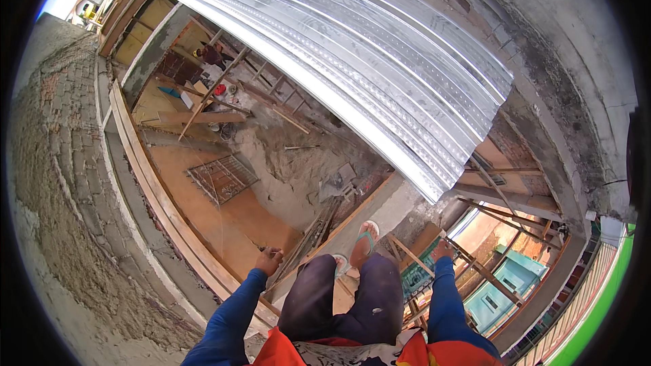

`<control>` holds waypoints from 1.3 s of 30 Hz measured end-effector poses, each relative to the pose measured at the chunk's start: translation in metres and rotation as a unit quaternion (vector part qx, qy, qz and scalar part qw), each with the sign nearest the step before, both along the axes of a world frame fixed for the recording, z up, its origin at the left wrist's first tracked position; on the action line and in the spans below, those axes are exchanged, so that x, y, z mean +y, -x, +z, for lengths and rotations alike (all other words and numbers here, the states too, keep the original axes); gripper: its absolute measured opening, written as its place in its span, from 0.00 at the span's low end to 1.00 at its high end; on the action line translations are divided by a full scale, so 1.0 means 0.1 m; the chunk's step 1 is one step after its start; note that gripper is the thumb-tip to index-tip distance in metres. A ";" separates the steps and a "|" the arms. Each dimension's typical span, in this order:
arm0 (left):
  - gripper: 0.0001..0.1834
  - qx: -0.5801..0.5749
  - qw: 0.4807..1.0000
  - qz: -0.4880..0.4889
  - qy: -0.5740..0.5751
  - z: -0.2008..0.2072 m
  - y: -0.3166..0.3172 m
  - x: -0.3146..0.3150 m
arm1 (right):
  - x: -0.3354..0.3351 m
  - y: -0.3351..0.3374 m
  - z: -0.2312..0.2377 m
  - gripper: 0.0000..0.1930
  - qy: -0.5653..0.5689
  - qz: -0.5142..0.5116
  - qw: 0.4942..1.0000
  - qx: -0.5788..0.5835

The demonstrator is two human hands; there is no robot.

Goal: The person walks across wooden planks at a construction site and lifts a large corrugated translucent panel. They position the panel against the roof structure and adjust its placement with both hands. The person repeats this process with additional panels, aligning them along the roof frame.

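I am high on a concrete ledge [391, 211], wearing flip-flops, with my knees bent. My left hand [270, 261], in a blue sleeve, is beside my left knee above the open drop. Its fingers are curled in, and a small dark thing seems to show at their tips, too small to name. To the right of my other knee is my right hand [444, 251], near wooden poles, its fingers too foreshortened to read. Ahead of me lie ribbed metal sheets [352, 61], apart from both hands.
Far below are a sandy floor [274, 163], a metal grille [222, 179] and loose timber. A person [211, 55] is down at the far left. Long wooden beams [159, 196] run along the left wall [61, 163]. At lower right, poles [488, 274] stand above turquoise panels [505, 285].
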State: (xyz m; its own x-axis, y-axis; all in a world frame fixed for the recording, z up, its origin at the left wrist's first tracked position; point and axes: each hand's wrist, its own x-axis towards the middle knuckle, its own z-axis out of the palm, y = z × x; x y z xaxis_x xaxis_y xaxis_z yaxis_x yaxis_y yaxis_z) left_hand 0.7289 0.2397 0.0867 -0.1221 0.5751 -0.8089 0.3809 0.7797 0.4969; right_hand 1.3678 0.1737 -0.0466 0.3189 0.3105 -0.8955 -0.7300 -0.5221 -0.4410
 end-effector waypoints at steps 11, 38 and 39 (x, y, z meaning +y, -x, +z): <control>0.19 -0.027 0.990 0.061 -0.121 1.70 -0.33 0.64 | 0.08 -0.76 1.14 0.08 0.001 0.273 0.947 -0.171; 0.16 0.040 0.923 0.375 -0.079 2.34 0.75 -2.01 | 1.15 0.84 2.71 0.15 -0.078 0.562 0.665 -0.486; 0.16 0.039 0.923 0.375 -0.080 2.31 0.69 -2.04 | 1.29 0.73 2.65 0.15 -0.092 0.560 0.658 -0.496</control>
